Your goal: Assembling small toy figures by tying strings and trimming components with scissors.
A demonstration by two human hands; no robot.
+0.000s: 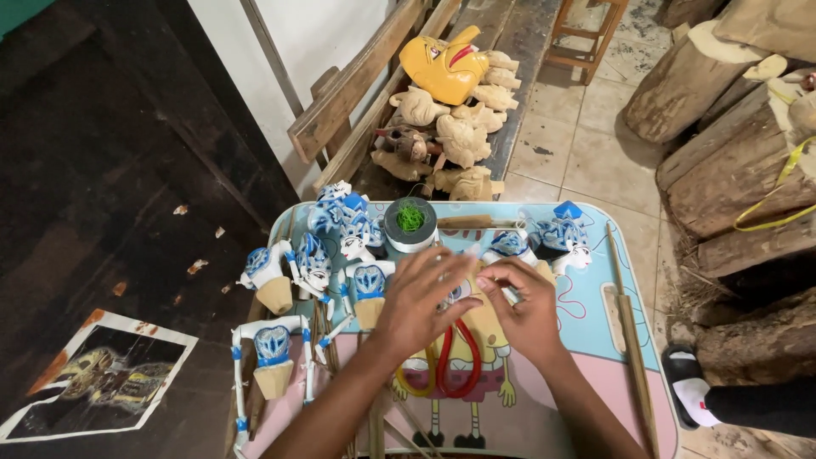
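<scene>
Where our two hands meet above the middle of the small table point(595, 357), we see the left hand point(416, 297) and the right hand point(523, 310) with fingertips drawn together over a small pale piece point(470, 274); it is too hidden for us to tell what it is or which fingers actually pinch it. Beneath our palms lie a red loop point(459, 365) and a yellow loop point(414, 382) on the tabletop's cartoon print. Behind our hands, near the far edge, stands a roll of grey tape point(410, 225) with a green tangle in its core, and just to its right lies a wooden-handled tool point(476, 223). We find blue-and-white puppet figures point(340, 246) crowding the left half up to the left rim, one point(272, 353) with its arms reaching over that edge, while another blue-and-white puppet head point(565, 238) sits by the far right corner. Along the right rim lie thin wooden sticks point(629, 331), so the freest surface is the pink strip on our right. Beyond the table, a bench point(518, 34) carries unpainted carved heads point(463, 136) and a yellow mask point(446, 68); logs point(722, 153) and a black-and-white sandal point(688, 387) border the right side, and a printed sheet point(102, 378) lies on the dark floor at left.
</scene>
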